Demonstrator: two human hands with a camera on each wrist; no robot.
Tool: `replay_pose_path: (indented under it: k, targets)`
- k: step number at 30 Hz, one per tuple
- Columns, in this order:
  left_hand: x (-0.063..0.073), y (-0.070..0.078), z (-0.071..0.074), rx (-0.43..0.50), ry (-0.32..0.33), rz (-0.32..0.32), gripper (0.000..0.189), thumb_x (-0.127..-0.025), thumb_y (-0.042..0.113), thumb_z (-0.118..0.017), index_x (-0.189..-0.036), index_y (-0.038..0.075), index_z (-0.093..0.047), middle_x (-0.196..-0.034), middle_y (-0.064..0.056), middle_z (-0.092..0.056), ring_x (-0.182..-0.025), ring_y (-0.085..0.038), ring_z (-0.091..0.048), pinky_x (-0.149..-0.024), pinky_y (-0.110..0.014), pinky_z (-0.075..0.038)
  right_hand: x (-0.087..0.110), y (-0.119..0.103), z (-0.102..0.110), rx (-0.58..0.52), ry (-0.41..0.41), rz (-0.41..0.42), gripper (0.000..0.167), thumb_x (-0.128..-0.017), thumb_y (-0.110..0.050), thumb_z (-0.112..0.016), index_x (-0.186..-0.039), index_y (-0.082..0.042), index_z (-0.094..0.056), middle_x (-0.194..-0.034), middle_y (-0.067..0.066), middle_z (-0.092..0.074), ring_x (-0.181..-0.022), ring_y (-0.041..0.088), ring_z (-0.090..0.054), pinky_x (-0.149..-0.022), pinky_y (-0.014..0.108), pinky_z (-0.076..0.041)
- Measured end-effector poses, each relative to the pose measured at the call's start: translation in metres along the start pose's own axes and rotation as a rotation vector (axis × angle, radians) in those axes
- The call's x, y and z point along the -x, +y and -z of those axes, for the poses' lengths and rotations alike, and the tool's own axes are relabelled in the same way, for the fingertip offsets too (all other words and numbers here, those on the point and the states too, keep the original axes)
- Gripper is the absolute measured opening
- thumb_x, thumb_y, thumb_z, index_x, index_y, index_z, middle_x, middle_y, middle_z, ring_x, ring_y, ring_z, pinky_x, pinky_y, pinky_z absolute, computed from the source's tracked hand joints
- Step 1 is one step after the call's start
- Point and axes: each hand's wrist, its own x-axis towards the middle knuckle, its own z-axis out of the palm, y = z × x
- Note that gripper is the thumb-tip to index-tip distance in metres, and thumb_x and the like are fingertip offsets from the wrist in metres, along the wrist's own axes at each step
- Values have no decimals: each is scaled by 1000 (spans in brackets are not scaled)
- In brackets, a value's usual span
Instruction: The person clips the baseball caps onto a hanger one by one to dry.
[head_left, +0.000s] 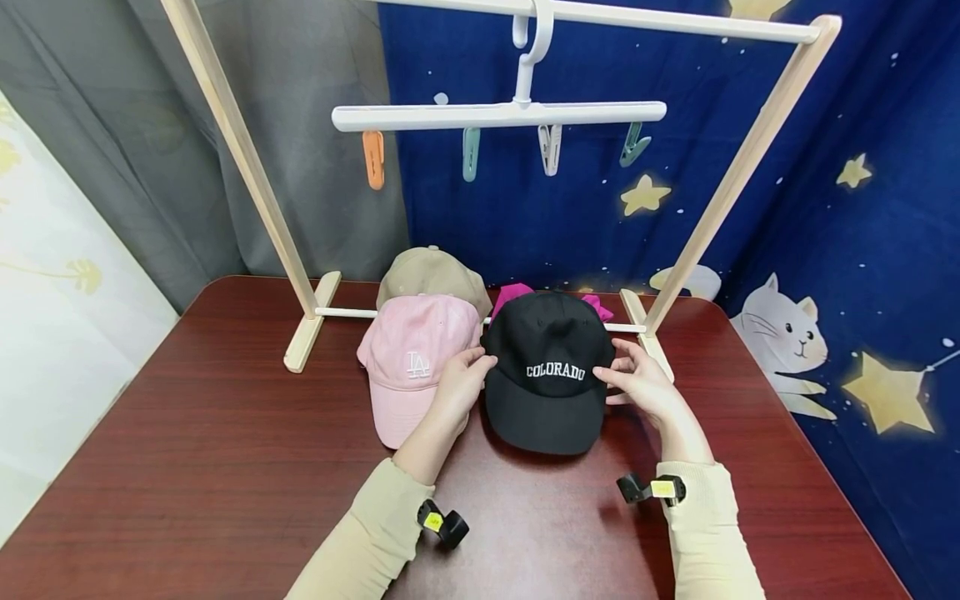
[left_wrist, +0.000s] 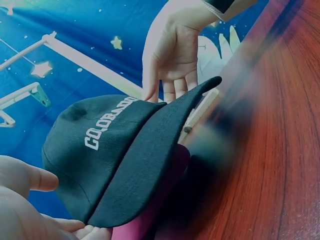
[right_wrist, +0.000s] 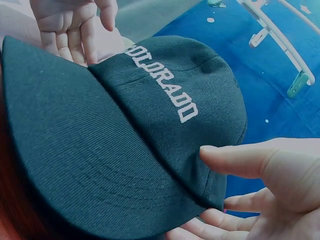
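A black baseball cap (head_left: 551, 358) with white COLORADO lettering sits with its brim toward me, over a magenta fabric item (head_left: 512, 293) that is mostly hidden. My left hand (head_left: 461, 385) holds the cap's left side, its thumb on the outside and fingers at the lower edge. On the opposite side, my right hand (head_left: 637, 379) pinches the cap; in the right wrist view the thumb presses the crown and the fingers (right_wrist: 215, 220) reach under the rim. Left of the black cap lies a pink LA cap (head_left: 420, 342), with a beige cap (head_left: 432, 275) behind it.
A wooden rack (head_left: 738, 179) stands over the caps on the reddish-brown table (head_left: 225, 467). From its top bar hangs a white hanger (head_left: 498, 116) with an orange clip (head_left: 373, 158), a white clip (head_left: 550, 150) and two green ones. Curtains hang behind.
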Motion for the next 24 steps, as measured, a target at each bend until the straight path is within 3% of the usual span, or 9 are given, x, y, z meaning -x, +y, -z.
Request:
replay_pose_path:
  k: [4, 8, 15, 24]
  targets:
    - [0, 2, 1, 33, 10, 11, 44, -92, 9, -56, -128, -15, -50, -131, -22, -52, -93, -25, -52, -89, -37, -43, -1, 0, -1, -6, 6, 20, 76, -90, -5, -65, -148, 5, -16, -108, 26, -49, -76, 14, -61, -67, 39, -56]
    - [0, 3, 3, 40, 9, 9, 41, -91, 7, -56, -127, -13, -52, -126, -20, -54, -83, -22, -49, -82, -32, -43, 1, -2, -1, -2, 15, 37, 77, -89, -2, -65, -148, 5, -17, -108, 26, -50, -75, 14, -63, -66, 37, -56]
    - [2, 7, 6, 4, -34, 16, 42, -92, 9, -56, -130, -9, -51, -128, -22, -55, -98, -27, -57, -79, -37, -52, 4, -6, -1, 5, 29, 53, 78, -89, -1, -66, -149, 3, -17, -110, 26, -50, -74, 13, -63, -66, 37, -56]
    - [2, 9, 12, 6, -81, 23, 42, -92, 5, -54, -133, -4, -50, -106, -14, -62, -65, -14, -48, -58, -31, -52, 6, -11, 0, 23, 67, 72, 75, -88, -2, -67, -148, 3, -23, -109, 25, -53, -74, 12, -62, -65, 33, -56]
